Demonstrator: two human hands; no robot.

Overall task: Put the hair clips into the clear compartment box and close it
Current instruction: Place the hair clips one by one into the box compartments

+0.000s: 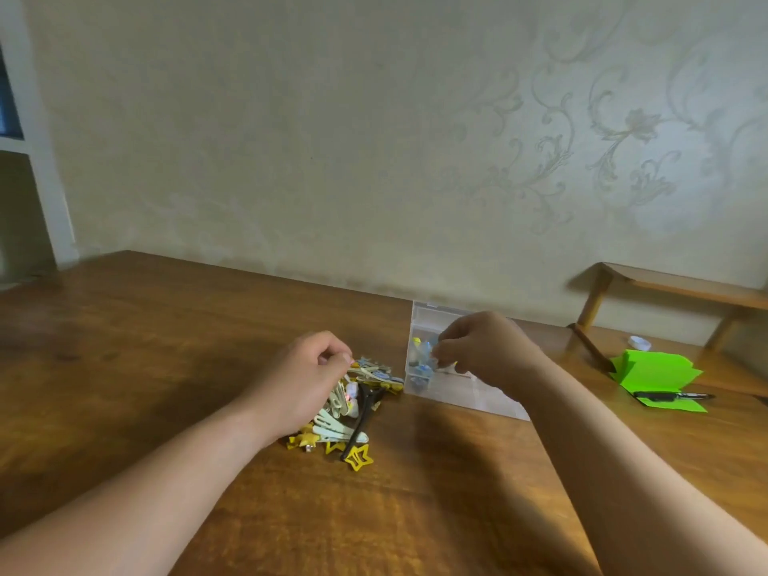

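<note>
A pile of hair clips (349, 413) lies on the wooden table (166, 367): pale green snap clips, yellow star clips and a black clip. My left hand (303, 376) rests on the pile's left side, with thumb and forefinger pinched on a clip at the top. The clear compartment box (453, 392) stands open to the right of the pile, its lid up against the wall. Several blue and yellow clips lie in its left compartments. My right hand (482, 351) hovers over the box with its fingers closed on a small blue clip.
Green paper sheets (656, 376) with a black pen (673, 396) on them lie at the right. Behind them stands a small wooden rack (665, 293) with a white cap (640, 342) beneath it. The wall runs along the table's far edge.
</note>
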